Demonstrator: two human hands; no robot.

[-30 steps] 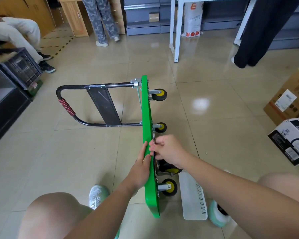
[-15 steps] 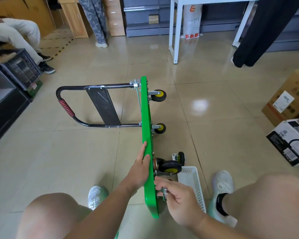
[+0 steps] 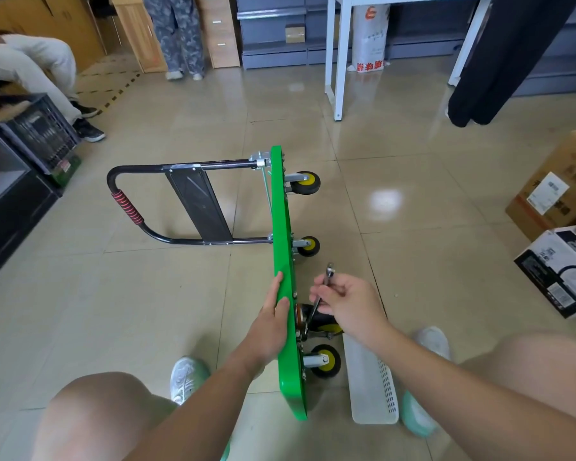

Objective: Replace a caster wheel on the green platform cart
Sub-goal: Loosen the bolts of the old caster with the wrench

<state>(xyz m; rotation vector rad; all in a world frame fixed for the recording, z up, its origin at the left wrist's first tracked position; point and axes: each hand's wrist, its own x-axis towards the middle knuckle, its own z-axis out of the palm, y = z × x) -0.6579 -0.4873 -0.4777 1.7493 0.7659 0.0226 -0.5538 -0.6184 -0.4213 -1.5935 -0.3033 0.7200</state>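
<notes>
Caster wheel [image 3: 325, 321] partly behind right hand [image 3: 350, 302], wrench [image 3: 329, 272] tip perhaps seated, 2 boxes [image 3: 559, 197] cropped

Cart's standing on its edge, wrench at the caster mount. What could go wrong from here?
1. The green cart stands on edge, steadied only by the left hand; a hard pull on the wrench could tip it.
2. The right hand holds the wrench by its fingertips; it might slip off the caster mount.
3. Freed hardware could miss the white basket and roll across the floor.
</notes>
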